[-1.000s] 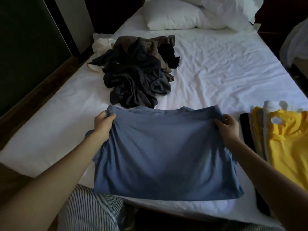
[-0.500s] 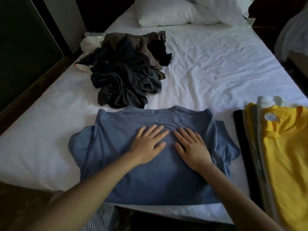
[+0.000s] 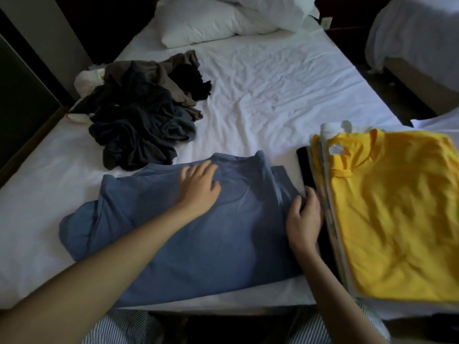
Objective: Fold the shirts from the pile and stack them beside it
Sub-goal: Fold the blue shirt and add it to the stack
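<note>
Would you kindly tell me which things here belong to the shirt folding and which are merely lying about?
Job: blue shirt, left hand flat on it, right hand pinching its edge; unfolded pile; folded stack, yellow shirt on top.
Lying about: pillows; second bed.

We are pressing our left hand point(image 3: 198, 187) flat, fingers spread, on the blue shirt point(image 3: 198, 244) just below its collar; the shirt is lying spread out on the white sheet point(image 3: 273, 95) at the near edge of the bed; our right hand point(image 3: 304, 219) is gripping the shirt's right edge, thumb on top, just beside the stack point(image 3: 320, 170) of folded shirts, where a yellow shirt point(image 3: 397, 207) is lying uppermost; the pile point(image 3: 139, 120) of dark crumpled shirts is sitting just beyond the blue shirt; pillows point(image 3: 198, 23) are resting at the far end.
</note>
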{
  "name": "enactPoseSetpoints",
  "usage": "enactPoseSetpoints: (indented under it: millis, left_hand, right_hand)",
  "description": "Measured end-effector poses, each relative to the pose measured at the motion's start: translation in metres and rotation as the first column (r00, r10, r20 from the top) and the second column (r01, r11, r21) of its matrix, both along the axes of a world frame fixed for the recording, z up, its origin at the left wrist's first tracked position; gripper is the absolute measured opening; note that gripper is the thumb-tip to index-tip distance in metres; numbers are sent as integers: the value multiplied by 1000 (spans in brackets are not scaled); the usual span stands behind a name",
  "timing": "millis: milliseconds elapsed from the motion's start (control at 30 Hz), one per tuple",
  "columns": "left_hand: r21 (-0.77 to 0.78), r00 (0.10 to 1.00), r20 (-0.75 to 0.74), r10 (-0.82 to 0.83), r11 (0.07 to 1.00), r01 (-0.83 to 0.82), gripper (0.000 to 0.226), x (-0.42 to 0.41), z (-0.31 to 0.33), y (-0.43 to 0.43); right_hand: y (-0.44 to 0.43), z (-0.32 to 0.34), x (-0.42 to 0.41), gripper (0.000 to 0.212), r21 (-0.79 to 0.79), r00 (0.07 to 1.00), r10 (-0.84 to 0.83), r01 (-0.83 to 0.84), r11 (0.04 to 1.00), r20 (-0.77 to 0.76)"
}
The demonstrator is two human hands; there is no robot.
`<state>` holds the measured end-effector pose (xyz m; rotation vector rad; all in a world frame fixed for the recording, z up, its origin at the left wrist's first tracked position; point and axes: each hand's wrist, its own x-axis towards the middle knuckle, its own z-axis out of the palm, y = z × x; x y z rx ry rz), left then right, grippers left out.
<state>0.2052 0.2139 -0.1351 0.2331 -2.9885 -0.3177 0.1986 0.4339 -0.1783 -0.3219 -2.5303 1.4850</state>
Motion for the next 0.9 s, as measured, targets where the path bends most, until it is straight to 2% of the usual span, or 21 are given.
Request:
enactPoseSetpoints:
  millis: [67,133,200,267,333,367,467,567,667,700,767,833,900]
  left_hand:
    - [86,989,-78,-128,987,134,41,-21,18,39]
    - [146,970,-29,-243,959,245,34,-47,31,75]
    - [109,934,168,-316,947,301,37,-71,36,101]
    - [7,871,374,-318,940,340,45,-91,36,114]
    - [-82,830,485,-276,930,358,53,-100,34,119]
    - [-113,823,506,-258,926,360,54,-102,32,119]
    - [-107,829,499,-254,931,350,31,-107,33,120]
    - [91,837,386,-388,919,384,11,-116,37,123]
    - [221,811,235,-536,842,493,13,-122,58,140]
    - [209,779,232,-582,812,545,12,-123,65,146]
    - [134,703,262,-661,747,651,23,-125,75,160]
    - [111,654,311,-690,710,696,27,-128,77,167]
    - [179,619,351,-702,699,692,26,-131,75,168]
  right_hand:
    - [10,5,-8,39,16,992,114,-115,993,48]
    - [19,8,-14,45,-20,980,175,-174,985,90]
    - [23,10,-14,48,-87,973,196,-186,979,122]
    - [23,7,-13,35,-98,978,183,-174,980,100]
    - [22,1,-13,13,-89,982,178,-172,981,66]
    - [22,0,-12,13,-97,982,180,-173,980,61]
    - [26,6,-10,17,-131,986,163,-159,979,25]
    - [29,17,-2,13,-181,994,101,-105,978,-34]
    - [31,26,8,12,-214,995,31,-49,976,-90]
    - [30,28,10,12,-229,993,-4,-23,973,-117]
    - [29,29,15,9,-268,986,-52,8,963,-159]
    - [29,26,17,5,-302,990,-28,-17,953,-141]
    - [30,24,18,25,-306,996,37,-62,950,-86]
